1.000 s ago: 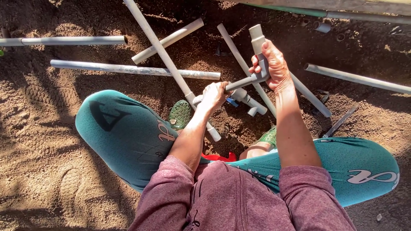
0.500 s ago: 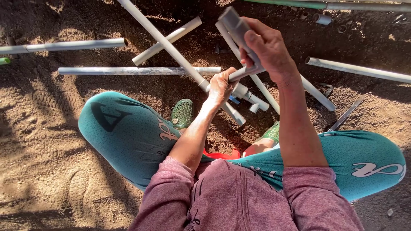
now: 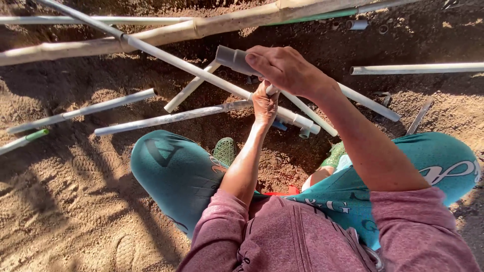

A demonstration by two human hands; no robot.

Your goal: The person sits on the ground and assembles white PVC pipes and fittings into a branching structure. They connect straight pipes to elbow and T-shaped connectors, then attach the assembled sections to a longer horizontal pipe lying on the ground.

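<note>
Loose grey pipes (image 3: 85,110) are lying scattered on the sandy ground (image 3: 60,201) at the left, one with a green end piece, and a thick bamboo pole (image 3: 151,36) is crossing the top of the view above them. Toward the middle, the left hand (image 3: 264,103) is closing around a long grey pipe (image 3: 186,66) that is slanting down from the upper left to a white coupling (image 3: 301,122) near the person's green shoes. The fingers there are wrapped tight on the pipe. Just above, the right hand (image 3: 287,68) is gripping a short grey fitting (image 3: 233,59), fingers curled over it, with its open end pointing left; the fitting is hovering just over the long pipe, and whether the two are touching cannot be told.

The pipe looks light, stiff and smooth, probably plastic, so dust could be making it slippery; a long piece like this would likely be swinging at its far end unless held close to the joint. The fitting seems small enough for one hand to be taking it around the body.

The ground is soft, uneven and shadowed. More pipes are lying at the right (image 3: 418,68), leaving little free room around the squatting knees.
</note>
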